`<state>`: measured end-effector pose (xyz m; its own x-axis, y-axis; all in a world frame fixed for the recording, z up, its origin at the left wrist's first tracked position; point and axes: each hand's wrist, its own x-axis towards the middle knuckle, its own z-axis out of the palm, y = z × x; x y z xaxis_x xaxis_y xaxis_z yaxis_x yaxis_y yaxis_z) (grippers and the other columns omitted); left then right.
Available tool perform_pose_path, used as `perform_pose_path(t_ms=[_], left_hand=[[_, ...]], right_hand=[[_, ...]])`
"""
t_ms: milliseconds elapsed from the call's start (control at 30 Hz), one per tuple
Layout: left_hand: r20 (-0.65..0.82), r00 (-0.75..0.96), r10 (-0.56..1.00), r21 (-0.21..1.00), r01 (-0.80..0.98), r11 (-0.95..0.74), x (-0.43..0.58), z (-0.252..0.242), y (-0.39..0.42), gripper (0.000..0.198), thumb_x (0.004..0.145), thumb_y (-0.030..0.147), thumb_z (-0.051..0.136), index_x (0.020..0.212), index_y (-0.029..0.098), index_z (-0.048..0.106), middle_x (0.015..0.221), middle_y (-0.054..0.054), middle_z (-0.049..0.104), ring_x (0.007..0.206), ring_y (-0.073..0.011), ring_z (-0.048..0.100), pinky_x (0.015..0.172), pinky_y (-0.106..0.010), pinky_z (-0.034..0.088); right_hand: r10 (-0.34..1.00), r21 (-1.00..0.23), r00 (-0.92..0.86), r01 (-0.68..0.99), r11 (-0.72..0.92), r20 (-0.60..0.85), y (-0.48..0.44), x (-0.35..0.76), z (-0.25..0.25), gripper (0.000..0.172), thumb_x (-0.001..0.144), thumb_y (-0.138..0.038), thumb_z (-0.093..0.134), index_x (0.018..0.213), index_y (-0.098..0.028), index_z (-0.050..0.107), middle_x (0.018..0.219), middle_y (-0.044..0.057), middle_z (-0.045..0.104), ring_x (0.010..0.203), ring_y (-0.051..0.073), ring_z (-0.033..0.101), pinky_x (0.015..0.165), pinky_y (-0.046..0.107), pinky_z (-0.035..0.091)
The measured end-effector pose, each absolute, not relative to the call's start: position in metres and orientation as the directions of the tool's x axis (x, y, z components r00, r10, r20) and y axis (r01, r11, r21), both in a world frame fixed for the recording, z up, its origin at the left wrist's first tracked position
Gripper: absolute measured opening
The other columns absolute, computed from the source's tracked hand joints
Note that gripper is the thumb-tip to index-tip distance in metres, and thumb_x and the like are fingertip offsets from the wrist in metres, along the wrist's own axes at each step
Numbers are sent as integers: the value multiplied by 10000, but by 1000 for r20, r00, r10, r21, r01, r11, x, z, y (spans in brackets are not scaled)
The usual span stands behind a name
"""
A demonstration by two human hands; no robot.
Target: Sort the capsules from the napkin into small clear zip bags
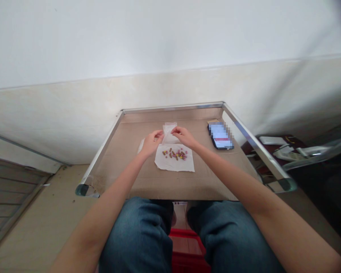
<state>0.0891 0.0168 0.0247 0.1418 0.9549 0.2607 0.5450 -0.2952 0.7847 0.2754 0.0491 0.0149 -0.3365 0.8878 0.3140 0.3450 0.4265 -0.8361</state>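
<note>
A small clear plastic bag (168,136) lies between my two hands at the far side of a white paper sheet (170,166). My left hand (154,141) is closed, its fingertips pinching the bag's left edge. Over the bag's right side, my right hand (183,135) has its thumb and fingers pressed together on the plastic. Several small pink, yellow and brown pill-like pieces (177,154) lie loose on the sheet, just in front of the hands. Another white piece of paper (141,145) shows partly behind my left hand.
The cardboard-covered table (216,174) has a raised metal frame (173,108) around its sides and back. A phone (221,135) with a lit screen lies at the right. Past the right frame, a dark low surface holds white items (284,151). My knees are under the front edge.
</note>
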Motion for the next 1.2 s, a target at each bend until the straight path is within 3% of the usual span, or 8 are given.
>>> perform_pose_path(t_ms=[167, 300, 400, 633, 800, 1067, 1200], left_hand=[[201, 302, 932, 852, 415, -319, 97, 36, 11, 287, 780, 296, 483, 983, 129, 600, 951, -92, 641, 816, -158, 591, 751, -312, 470], [186, 386, 904, 863, 376, -338, 101, 47, 0, 621, 655, 276, 635, 1233, 191, 424, 1195, -118, 515, 962, -195, 551, 749, -319, 479], [234, 388, 892, 820, 413, -395, 104, 52, -5, 771, 611, 333, 685, 1291, 223, 339, 1308, -129, 400, 1126, -240, 448, 822, -348, 455], [267, 368, 891, 788, 449, -422, 106, 55, -5, 657, 625, 415, 668, 1196, 195, 427, 1230, -114, 467, 1075, -222, 492, 836, -343, 448], [280, 361, 889, 777, 459, -431, 107, 58, -9, 620, 616, 434, 667, 1128, 181, 425, 1159, -108, 506, 1031, -209, 510, 819, -340, 444], [341, 277, 898, 623, 649, -437, 91, 54, -5, 615, 585, 490, 671, 1064, 187, 433, 1028, -79, 537, 956, -204, 520, 844, -358, 401], [349, 282, 894, 571, 692, -441, 86, 52, -6, 627, 621, 519, 631, 1100, 177, 416, 978, -76, 547, 894, -193, 530, 802, -330, 405]], right_hand=[[920, -911, -266, 223, 348, 287, 44, 273, 21, 110, 678, -229, 441, 694, -159, 525, 695, 6, 544, 676, 127, 485, 659, 251, 371], [953, -952, -242, 198, 235, 185, 38, 272, 30, 92, 648, -213, 396, 655, -173, 479, 702, -2, 530, 708, 126, 478, 682, 239, 372], [948, -961, -292, 201, 191, 128, 33, 269, 37, 96, 640, -203, 375, 634, -174, 466, 707, -1, 521, 713, 124, 475, 693, 235, 372], [913, -959, -395, 204, 196, 102, 28, 261, 43, 98, 651, -196, 357, 603, -171, 439, 721, 5, 511, 704, 118, 464, 694, 237, 376], [878, -950, -464, 204, 236, 118, 29, 260, 40, 164, 684, -181, 361, 738, -151, 513, 786, 19, 552, 741, 122, 496, 708, 241, 388], [896, -763, -428, 538, 357, 118, 32, 276, 22, 218, 732, -192, 497, 930, -132, 567, 847, 51, 600, 718, 116, 527, 652, 222, 391], [865, -675, -493, 608, 418, 92, 28, 274, 18, 198, 758, -257, 518, 892, -138, 602, 788, 49, 619, 661, 113, 535, 596, 209, 373]])
